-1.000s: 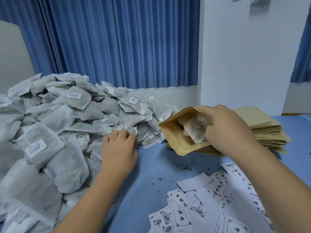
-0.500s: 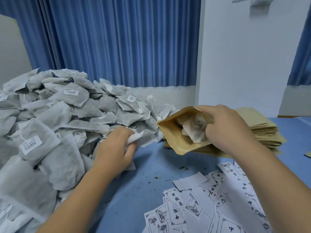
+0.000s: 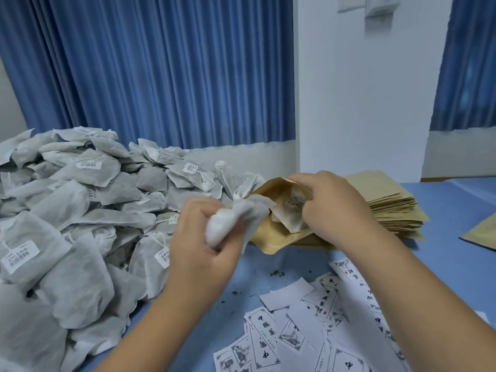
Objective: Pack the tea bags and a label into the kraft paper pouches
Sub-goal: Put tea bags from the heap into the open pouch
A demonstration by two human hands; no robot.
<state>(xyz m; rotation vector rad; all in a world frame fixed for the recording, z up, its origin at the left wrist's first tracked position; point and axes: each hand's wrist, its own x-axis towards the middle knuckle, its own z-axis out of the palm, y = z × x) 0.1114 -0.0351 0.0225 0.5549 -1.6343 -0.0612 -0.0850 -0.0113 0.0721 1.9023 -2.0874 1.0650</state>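
Note:
My left hand [image 3: 201, 242] grips a white tea bag [image 3: 236, 218] and holds it at the mouth of an open kraft paper pouch [image 3: 271, 240]. My right hand [image 3: 330, 208] grips the pouch's upper edge and keeps it open. At least one tea bag [image 3: 291, 210] lies inside the pouch. A big heap of grey-white tea bags [image 3: 80, 218] with barcode tags covers the left of the blue table [image 3: 456, 264]. Printed paper labels [image 3: 308, 336] lie scattered at the front right.
A stack of flat kraft pouches [image 3: 389, 202] sits behind my right hand. One more pouch [image 3: 483, 234] lies at the right edge. Tea crumbs dot the blue table. A white pillar and blue curtains stand behind.
My left hand has lifted a tea bag out of the heap and carried it right to the pouch mouth. My right hand still holds the pouch open.

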